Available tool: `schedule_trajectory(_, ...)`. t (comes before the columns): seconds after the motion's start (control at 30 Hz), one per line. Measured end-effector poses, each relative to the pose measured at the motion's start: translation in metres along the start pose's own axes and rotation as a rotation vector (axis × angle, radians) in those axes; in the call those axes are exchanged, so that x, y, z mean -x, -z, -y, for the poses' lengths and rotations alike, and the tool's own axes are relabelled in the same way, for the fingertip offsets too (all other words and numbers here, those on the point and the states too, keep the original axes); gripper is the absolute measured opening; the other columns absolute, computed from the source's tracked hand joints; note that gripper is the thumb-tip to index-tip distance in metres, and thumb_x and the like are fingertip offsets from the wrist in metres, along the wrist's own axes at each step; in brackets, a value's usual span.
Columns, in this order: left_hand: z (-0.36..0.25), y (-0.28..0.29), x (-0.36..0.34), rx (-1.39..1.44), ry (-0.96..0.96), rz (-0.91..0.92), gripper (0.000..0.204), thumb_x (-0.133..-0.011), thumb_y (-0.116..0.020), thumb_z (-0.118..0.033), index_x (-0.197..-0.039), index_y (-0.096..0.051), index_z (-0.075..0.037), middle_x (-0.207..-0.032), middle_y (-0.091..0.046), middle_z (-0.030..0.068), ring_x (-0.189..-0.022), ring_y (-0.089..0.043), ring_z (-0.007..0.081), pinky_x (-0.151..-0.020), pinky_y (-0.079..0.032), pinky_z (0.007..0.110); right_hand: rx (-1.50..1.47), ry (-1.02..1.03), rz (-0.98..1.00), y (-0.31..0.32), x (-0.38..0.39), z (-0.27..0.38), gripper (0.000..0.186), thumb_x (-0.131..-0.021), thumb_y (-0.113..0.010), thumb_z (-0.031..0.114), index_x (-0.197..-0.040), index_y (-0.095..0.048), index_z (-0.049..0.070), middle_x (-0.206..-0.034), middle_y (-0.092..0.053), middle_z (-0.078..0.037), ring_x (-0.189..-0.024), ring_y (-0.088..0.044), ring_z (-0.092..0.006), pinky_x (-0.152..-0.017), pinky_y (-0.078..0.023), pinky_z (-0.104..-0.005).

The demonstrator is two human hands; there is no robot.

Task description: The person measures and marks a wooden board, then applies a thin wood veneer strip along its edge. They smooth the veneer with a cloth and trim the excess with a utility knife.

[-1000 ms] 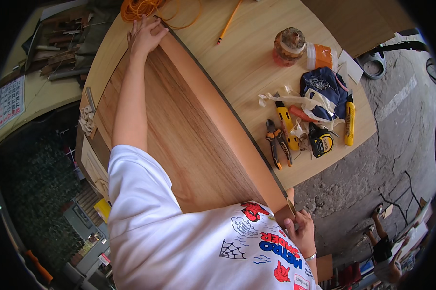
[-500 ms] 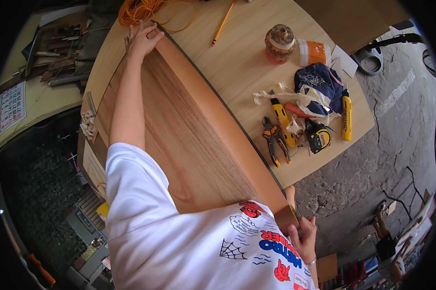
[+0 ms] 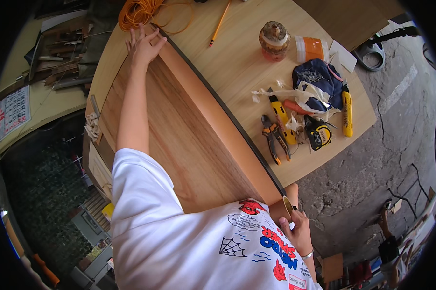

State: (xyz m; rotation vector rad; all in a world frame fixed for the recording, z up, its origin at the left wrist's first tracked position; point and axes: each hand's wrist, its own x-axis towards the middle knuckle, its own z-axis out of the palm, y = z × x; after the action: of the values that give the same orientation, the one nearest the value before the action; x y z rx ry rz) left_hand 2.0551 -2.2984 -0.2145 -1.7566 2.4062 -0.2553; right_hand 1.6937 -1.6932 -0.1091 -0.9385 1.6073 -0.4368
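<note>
On the pale table [image 3: 237,72]: a long wood-grained panel [image 3: 184,150] lies slantwise, one long side bearing an orange-brown strip [image 3: 220,130] from upper left to lower right; the strip's material cannot be told.
Left hand [image 3: 144,50]: at the strip's upper end, fingers spread apart, fingertips and thumb touching down there.
Right hand [image 3: 298,232]: at the lower end, just beyond the white shirt [image 3: 198,241], thumb and fingers clamped on a brown piece [image 3: 288,205] with a pale oval rim; part of it is hidden.
Beside the left hand: a coil of orange cord [image 3: 137,13].
Right of the strip: pliers [image 3: 276,137], a yellow cutter [image 3: 282,118] and a tape measure [image 3: 318,134], close together.
Farther up: a dark blue cloth [image 3: 314,72] holding nails, a jar [image 3: 274,42] and a pencil [image 3: 220,23].
</note>
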Motion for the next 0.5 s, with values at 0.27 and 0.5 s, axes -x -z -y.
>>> schedule_trajectory(0.27,-0.006,-0.001,0.009,0.045,0.023,0.019,0.073,-0.085,-0.059,-0.078,-0.145,-0.059,-0.037,-0.172,-0.015,0.0095,-0.158,-0.003,0.0389,-0.122,-0.005,0.066,0.111,0.153,-0.125,-0.006,0.009,-0.011,0.023,-0.092,-0.067,0.022,-0.084,-0.059,0.001,-0.077,-0.062,-0.014,-0.072,-0.057,-0.0331,-0.072,-0.04,-0.043)
schedule_trajectory(0.5,-0.003,-0.004,0.007,0.004,-0.004,0.004,0.074,-0.085,-0.057,-0.079,-0.145,-0.058,-0.037,-0.172,-0.012,0.0102,-0.158,0.0,0.0376,-0.123,-0.003,0.065,0.21,-0.014,-0.083,-0.021,0.011,-0.023,0.039,-0.093,-0.073,0.03,-0.07,-0.054,0.004,-0.062,-0.058,-0.011,-0.056,-0.054,-0.0302,-0.065,-0.039,-0.0406)
